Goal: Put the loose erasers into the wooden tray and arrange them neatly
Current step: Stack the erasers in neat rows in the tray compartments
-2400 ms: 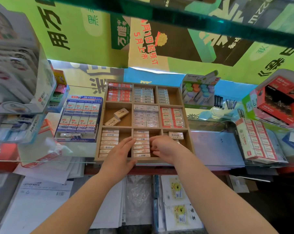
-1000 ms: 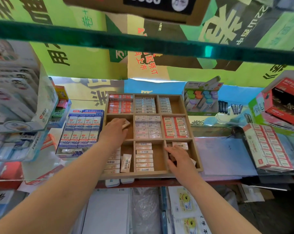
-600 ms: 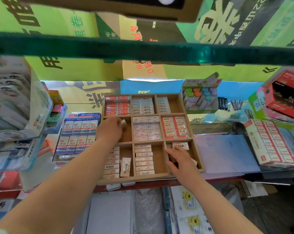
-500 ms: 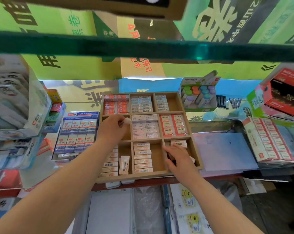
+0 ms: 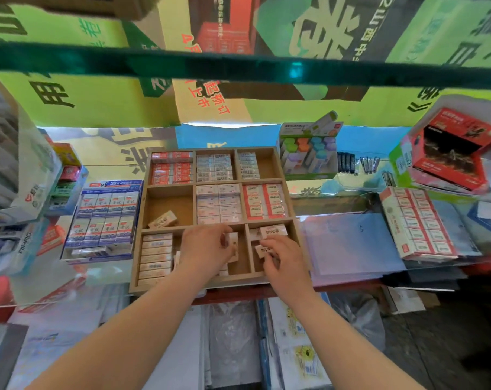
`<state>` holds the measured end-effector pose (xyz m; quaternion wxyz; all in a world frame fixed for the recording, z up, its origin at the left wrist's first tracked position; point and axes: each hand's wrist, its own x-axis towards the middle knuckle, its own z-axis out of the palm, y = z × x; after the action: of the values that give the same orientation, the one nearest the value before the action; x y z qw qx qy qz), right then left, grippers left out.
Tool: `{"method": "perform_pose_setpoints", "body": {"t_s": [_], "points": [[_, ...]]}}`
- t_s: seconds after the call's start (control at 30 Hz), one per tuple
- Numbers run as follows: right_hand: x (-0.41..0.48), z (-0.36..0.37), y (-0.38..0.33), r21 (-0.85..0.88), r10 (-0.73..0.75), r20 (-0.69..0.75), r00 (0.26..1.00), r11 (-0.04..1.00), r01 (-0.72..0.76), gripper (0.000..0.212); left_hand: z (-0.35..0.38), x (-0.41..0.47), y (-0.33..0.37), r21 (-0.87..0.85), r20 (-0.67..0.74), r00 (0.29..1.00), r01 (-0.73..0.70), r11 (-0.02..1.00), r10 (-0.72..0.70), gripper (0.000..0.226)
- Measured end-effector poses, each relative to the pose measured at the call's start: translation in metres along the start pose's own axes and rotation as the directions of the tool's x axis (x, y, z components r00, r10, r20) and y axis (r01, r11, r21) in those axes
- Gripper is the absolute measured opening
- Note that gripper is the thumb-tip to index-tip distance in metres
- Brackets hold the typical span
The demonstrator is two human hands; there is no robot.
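The wooden tray is a shallow box of pale board with thin straight dividers making 9 compartments in 3 rows of 3. It sits on a glass counter, its near edge close to the counter's front lip. A blue carton of erasers stands just beside its left wall, and a bare stretch of glass over lilac paper lies open on its right, reaching to a red-and-white carton.

The left hand is over the near middle compartment, fingers closed on a small white eraser held upright on its end above the flat stack there. The right hand is in the near right compartment, fingertips pinched on another white eraser with dark print; 1 more eraser lies flat against that compartment's far wall.

The middle left compartment is mostly bare board, with 1 loose eraser lying askew near its front divider. The far right compartment is about half free. The other cells hold snug rows of rectangular, paper-sleeved blocks, red-banded or white. A dark green shelf edge crosses overhead.
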<state>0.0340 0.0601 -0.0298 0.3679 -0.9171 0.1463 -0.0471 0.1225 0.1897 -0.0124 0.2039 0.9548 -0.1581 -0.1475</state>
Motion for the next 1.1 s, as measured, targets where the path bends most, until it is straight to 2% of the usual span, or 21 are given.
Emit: {"method": "perform_pose_setpoints", "body": {"t_s": [0.07,0.23,0.33,0.43,0.5,0.57,0.77,0.9,1.0,1.07,1.1], "points": [[0.000,-0.001,0.001,-0.022,-0.014,0.029,0.999,1.000,0.014,0.029,0.001,0.003,0.000,0.038,-0.016,0.999,0.043,0.998,-0.042,0.038],[0.001,-0.002,0.003,-0.062,-0.033,0.060,0.998,0.997,0.036,0.031,0.008,0.005,0.006,0.198,-0.065,0.997,0.041,0.979,-0.029,0.039],[0.000,-0.001,0.004,-0.077,-0.043,0.067,0.997,0.996,0.048,0.030,0.002,0.009,0.000,0.121,-0.014,0.994,0.113,0.986,-0.112,0.038],[0.001,-0.002,0.006,-0.076,-0.041,0.066,0.997,0.996,0.046,0.030,-0.006,0.008,-0.006,-0.055,0.034,0.989,0.144,0.988,-0.142,0.032],[0.001,-0.002,0.006,-0.078,-0.045,0.064,0.997,0.996,0.050,0.029,-0.008,0.005,-0.003,-0.143,0.055,0.993,0.112,0.983,-0.105,0.027],[0.001,-0.001,0.006,-0.082,-0.054,0.059,0.997,0.995,0.059,0.028,-0.007,0.005,0.004,-0.118,0.070,0.997,0.045,0.992,-0.037,0.023],[0.000,-0.001,0.009,-0.097,-0.075,0.069,0.995,0.992,0.081,0.028,0.000,0.003,0.009,0.171,0.171,0.980,-0.129,0.977,0.099,0.018],[0.000,0.000,0.011,-0.111,-0.082,0.066,0.994,0.990,0.089,0.028,0.002,0.003,0.000,0.294,0.129,0.978,-0.193,0.936,0.161,0.022],[-0.001,0.004,0.012,-0.150,-0.105,0.083,0.991,0.982,0.117,0.029,0.005,0.002,0.000,0.412,0.152,0.961,-0.273,0.869,0.230,0.026],[-0.001,0.008,0.011,-0.183,-0.129,0.071,0.989,0.973,0.140,0.027,0.008,-0.002,0.001,0.364,0.127,0.951,-0.309,0.879,0.282,0.027],[-0.001,0.010,0.011,-0.187,-0.132,0.060,0.989,0.972,0.141,0.028,0.008,-0.006,0.000,0.262,0.056,0.956,-0.291,0.920,0.287,0.026]]}}
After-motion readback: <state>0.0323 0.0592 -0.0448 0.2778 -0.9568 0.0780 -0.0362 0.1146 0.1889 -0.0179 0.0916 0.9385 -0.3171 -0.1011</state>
